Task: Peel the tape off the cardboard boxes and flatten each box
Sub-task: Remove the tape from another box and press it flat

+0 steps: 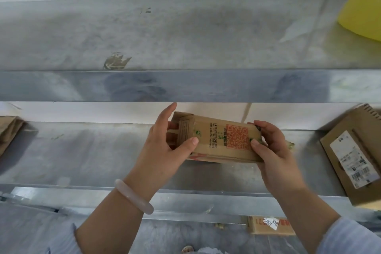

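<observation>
Over the lower metal counter, about mid-frame, a small cardboard box lies on its side, held btwn both hands. Can't tell if its underside touches the counter. Top face shows an orange QR code w/ green and black print beside it.

Left hand grips the box's left end: thumb pressed on the top face, fingers curled round the far side, index raised and pointing up. That end looks open, flaps showing btwn the fingers. A pale bracelet sits on that wrist.

Right hand clamps the right end, thumb on the top face, fingers wrapped over the far edge. A scrap of clear tape sticks out just past this hand.

Right side of the counter: a bigger closed box w/ a white shipping label, well apart from the held one. Far left edge: a piece of brown cardboard, mostly cut off.

Upper shelf, also metal, carries a yellow tape roll at its right end.

Below the counter's front edge, a flat box w/ a handwritten white sticker lies on the floor.
</observation>
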